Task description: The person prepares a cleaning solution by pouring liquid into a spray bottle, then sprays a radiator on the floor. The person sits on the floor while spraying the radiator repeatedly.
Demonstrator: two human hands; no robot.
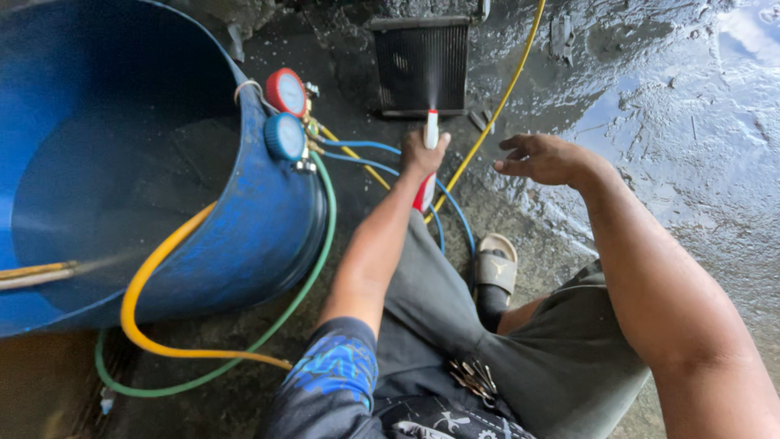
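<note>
Red-and-white spray can (pixel 428 162) in left hand's (pixel 421 153) closed fingers; right hand (pixel 543 158) loosely spread.

Open wet floor (pixel 691 146) lies right of the hands; the blue barrel (pixel 244 219) and hoses (pixel 374 150) crowd the left

Blue barrel (pixel 268 219) — two gauges (pixel 286 114), hoses (pixel 162 268).

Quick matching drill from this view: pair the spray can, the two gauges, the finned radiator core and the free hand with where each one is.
1 spray can
2 gauges
3 radiator core
4 right hand

a hung on the blue drum rim
b open, hovering over wet ground
c gripped in the left hand
d lying on the ground ahead

Pairs: 1-c, 2-a, 3-d, 4-b
</note>
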